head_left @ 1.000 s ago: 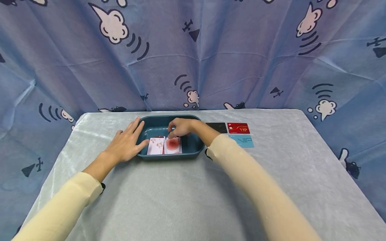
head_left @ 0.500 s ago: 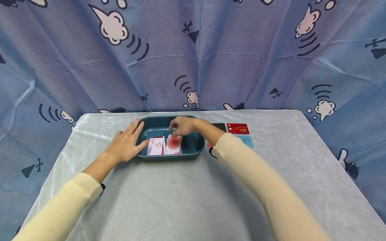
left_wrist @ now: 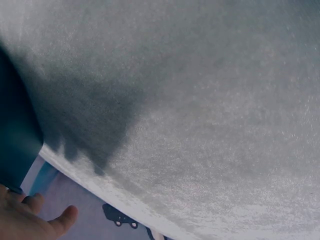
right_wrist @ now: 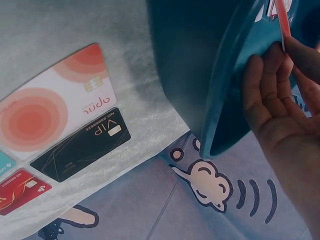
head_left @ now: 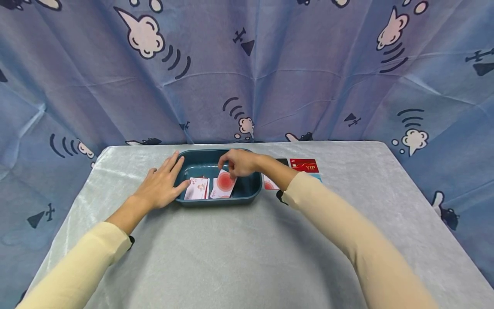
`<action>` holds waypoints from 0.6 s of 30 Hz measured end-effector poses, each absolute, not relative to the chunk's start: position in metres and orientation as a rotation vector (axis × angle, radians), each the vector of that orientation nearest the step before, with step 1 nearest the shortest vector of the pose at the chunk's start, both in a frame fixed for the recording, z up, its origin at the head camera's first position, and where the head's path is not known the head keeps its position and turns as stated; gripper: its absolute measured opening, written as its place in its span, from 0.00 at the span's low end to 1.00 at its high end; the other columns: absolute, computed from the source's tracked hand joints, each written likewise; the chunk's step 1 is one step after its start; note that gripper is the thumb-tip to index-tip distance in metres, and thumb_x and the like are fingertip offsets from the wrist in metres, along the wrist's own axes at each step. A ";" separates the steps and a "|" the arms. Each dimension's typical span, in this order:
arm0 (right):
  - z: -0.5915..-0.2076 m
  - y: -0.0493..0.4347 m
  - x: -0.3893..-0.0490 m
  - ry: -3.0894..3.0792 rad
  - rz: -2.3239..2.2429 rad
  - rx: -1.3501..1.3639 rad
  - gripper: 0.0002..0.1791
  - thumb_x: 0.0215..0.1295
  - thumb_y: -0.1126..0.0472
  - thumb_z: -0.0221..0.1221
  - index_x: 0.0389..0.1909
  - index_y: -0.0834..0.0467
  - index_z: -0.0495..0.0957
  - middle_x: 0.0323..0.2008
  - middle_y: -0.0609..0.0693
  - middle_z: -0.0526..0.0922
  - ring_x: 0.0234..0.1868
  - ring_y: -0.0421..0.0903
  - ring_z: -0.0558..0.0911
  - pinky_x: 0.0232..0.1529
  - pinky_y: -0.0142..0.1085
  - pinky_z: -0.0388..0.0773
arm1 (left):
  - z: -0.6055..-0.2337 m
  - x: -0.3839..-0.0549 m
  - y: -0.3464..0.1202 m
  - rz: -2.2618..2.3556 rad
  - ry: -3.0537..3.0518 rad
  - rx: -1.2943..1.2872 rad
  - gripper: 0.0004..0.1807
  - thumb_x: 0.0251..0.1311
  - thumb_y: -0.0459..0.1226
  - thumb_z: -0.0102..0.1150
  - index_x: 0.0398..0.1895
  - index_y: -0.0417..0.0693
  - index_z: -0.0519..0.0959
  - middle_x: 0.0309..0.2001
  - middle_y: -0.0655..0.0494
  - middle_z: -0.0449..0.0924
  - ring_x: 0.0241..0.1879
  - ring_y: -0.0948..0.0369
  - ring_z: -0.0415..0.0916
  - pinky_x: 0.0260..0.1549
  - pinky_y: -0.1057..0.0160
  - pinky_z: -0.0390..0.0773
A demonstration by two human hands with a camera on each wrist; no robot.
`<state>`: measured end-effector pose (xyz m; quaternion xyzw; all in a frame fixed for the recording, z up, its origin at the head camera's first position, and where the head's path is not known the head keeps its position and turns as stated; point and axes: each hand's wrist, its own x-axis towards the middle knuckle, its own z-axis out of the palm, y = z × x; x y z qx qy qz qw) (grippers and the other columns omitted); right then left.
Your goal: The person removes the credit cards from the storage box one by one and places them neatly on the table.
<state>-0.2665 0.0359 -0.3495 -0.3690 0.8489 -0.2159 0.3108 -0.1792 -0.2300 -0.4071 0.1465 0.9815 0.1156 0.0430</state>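
A dark teal plastic tray (head_left: 220,202) stands near the back of the table. My left hand (head_left: 160,183) lies with spread, straight fingers at its left rim, the thumb reaching over the edge. Inside, my right hand (head_left: 241,162) pinches a white card with red circles (head_left: 224,182) by its upper right corner; the card is tilted. The right wrist view shows that card (right_wrist: 283,22) nearly edge-on between thumb and fingers. Left of it in the tray lie several white cards (head_left: 195,189) with a small pink print, a red edge showing among them.
Right of the tray, cards lie flat in rows: a white one with orange circles (right_wrist: 33,120), a black VIP card (right_wrist: 80,145), a red VIP card (head_left: 304,165) and a light blue card (head_left: 317,176), partly behind the sleeve. A patterned blue curtain (head_left: 247,77) hangs behind the table.
My right hand has shifted slightly right, and the red-circle card has lifted and tilted with it. The white cards on the left have slid a little left. My left hand stays put.
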 end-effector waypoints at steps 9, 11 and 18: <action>-0.340 0.041 -0.255 2.262 -0.554 -1.044 0.20 0.64 0.74 0.57 0.57 0.63 0.77 0.26 0.52 0.79 0.30 0.44 0.78 0.38 0.33 0.75 | -0.406 -0.178 -0.230 0.337 2.995 0.451 0.44 0.73 0.57 0.43 0.80 0.39 0.45 0.80 0.41 0.37 0.77 0.42 0.42 0.62 0.29 0.53; -0.339 0.042 -0.252 2.265 -0.553 -1.059 0.20 0.64 0.74 0.56 0.57 0.62 0.77 0.26 0.51 0.79 0.30 0.44 0.78 0.38 0.33 0.76 | -0.406 -0.178 -0.230 0.335 2.992 0.453 0.44 0.73 0.57 0.43 0.80 0.40 0.45 0.80 0.41 0.37 0.77 0.42 0.42 0.62 0.29 0.53; -0.334 0.052 -0.244 2.270 -0.599 -1.081 0.16 0.65 0.75 0.55 0.52 0.60 0.76 0.28 0.51 0.76 0.32 0.45 0.76 0.38 0.32 0.77 | -0.407 -0.179 -0.231 0.340 2.991 0.449 0.44 0.73 0.57 0.43 0.80 0.40 0.45 0.80 0.42 0.36 0.77 0.43 0.41 0.63 0.29 0.53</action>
